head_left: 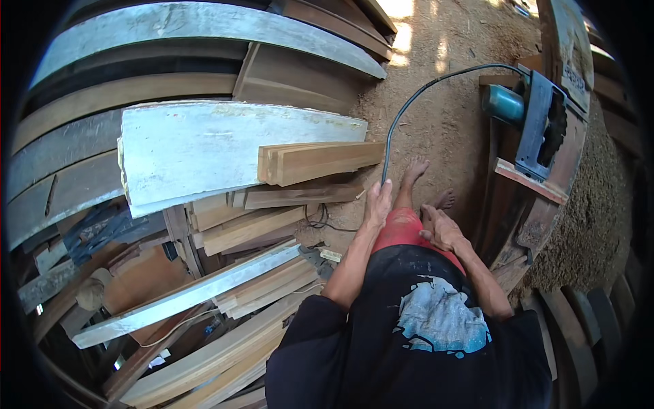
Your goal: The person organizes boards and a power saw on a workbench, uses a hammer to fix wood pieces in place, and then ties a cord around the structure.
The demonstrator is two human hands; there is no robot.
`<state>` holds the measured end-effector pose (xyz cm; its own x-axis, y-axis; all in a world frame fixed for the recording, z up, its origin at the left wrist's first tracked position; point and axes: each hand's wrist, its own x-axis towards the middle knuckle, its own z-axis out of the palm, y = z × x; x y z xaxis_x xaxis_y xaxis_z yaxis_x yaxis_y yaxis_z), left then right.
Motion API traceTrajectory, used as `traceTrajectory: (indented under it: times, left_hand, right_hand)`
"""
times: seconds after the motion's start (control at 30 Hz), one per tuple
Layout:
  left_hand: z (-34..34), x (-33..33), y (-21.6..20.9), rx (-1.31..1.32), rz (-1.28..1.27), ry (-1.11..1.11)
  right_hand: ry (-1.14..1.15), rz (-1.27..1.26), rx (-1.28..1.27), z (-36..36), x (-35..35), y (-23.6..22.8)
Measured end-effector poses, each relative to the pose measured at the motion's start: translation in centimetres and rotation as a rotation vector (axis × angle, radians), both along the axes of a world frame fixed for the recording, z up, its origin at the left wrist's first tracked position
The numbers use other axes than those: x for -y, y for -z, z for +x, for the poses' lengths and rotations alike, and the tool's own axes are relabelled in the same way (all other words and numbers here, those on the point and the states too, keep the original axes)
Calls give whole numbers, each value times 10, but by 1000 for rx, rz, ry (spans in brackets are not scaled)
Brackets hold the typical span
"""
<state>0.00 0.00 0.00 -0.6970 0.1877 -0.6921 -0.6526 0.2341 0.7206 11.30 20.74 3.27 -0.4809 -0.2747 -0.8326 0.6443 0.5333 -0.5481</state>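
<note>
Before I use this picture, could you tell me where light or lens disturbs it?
In the head view, fisheye distortion seemingly bows the long white board; corners fall to black; sunlit patches on the ground, near the top, look overexposed; left hand and circular saw show little blur.

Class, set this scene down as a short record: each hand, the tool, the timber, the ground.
Left hand: holding a black cable
Right hand: over the right leg, contact unclear
Tool: teal circular saw, on timber at right; the cable arches to it
Timber: short brown planks on a white board
Ground: brown, loose-looking floor
</note>
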Motion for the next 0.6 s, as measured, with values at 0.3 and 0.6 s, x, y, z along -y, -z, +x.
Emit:
traceTrajectory:
  times: [0.3,0.6]
  left_hand:
    - [-95,-75,-195,99,1237,-289]
    - [8,6,-74,-237,415,643]
  right_hand:
    - [384,-320,-450,-53,49,-52]
    - [769,-619,-464,-142,-14,-213]
